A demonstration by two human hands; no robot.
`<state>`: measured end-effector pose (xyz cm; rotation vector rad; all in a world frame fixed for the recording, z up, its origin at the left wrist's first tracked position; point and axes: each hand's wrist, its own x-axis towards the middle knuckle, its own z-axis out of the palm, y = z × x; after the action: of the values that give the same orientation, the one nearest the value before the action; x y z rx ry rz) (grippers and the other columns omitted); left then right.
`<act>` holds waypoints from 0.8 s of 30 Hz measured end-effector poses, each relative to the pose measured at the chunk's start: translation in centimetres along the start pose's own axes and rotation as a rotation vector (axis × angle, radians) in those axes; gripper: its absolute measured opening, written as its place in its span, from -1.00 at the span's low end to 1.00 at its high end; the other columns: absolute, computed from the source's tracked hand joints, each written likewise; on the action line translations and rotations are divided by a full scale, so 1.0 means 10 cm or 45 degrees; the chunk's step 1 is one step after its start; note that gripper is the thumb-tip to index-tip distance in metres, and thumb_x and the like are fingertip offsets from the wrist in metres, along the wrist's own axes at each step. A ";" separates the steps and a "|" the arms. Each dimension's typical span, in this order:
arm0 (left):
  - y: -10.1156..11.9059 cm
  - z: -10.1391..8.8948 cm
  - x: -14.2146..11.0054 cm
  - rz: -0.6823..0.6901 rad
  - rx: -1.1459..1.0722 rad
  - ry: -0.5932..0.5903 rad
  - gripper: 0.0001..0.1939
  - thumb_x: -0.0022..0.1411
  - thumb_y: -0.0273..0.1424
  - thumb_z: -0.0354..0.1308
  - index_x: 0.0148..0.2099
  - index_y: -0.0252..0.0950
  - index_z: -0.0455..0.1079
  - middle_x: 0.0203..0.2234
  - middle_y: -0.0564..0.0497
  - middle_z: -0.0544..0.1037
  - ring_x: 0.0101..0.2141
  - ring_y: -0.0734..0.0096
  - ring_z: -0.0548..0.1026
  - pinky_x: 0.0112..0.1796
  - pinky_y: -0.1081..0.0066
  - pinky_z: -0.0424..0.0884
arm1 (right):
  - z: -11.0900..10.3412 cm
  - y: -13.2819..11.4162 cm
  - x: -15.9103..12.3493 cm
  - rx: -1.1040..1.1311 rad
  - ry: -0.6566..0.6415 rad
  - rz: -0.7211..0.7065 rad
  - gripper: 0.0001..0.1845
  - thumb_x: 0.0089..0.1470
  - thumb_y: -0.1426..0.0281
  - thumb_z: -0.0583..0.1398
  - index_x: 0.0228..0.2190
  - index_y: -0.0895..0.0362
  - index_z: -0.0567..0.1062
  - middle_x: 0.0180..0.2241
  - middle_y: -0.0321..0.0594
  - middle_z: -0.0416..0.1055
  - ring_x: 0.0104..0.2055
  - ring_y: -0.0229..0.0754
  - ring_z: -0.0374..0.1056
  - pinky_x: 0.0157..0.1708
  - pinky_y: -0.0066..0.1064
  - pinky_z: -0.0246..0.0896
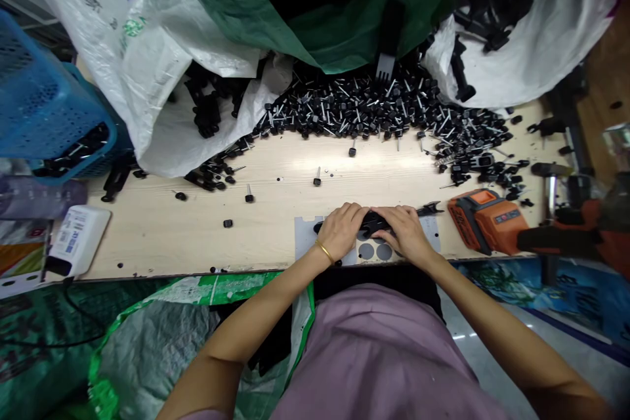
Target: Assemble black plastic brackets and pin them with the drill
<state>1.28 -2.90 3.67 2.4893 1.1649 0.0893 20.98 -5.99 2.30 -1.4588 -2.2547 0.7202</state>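
Both my hands close on a black plastic part (373,224) at the front edge of the wooden table. My left hand (340,230), with a gold bangle at its wrist, wraps its left portion. From the other side, the fingers and thumb of my right hand (404,235) grip it. The fingers cover much of the part, so its full shape is hidden. Beneath it lies a grey flat sheet with round dark spots (365,251). A forked black piece (430,209) sticks out just right of my right hand.
Black-headed screws (339,108) heap along the table's back, with several strays nearer. A white sack (162,79), a green bag (315,46) and another white sack (522,72) hold black parts. An orange battery tool (492,220) lies right; a blue basket (54,105) and white device (79,239) stand left.
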 end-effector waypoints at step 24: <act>0.21 -0.06 -0.50 -0.280 -0.138 0.476 -0.42 0.22 -0.42 0.01 0.27 -0.34 -0.02 0.00 -0.21 0.34 0.01 0.15 0.30 0.00 0.18 0.19 | -0.13 0.02 -0.02 -0.113 -0.098 -0.046 -0.32 0.05 0.16 0.19 0.15 0.08 0.14 0.05 -0.05 0.31 0.05 0.00 0.23 -0.02 -0.15 0.05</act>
<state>-0.57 -7.65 5.50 2.2926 1.5290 0.5609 21.92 -5.77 3.20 -1.4497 -2.3931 0.6841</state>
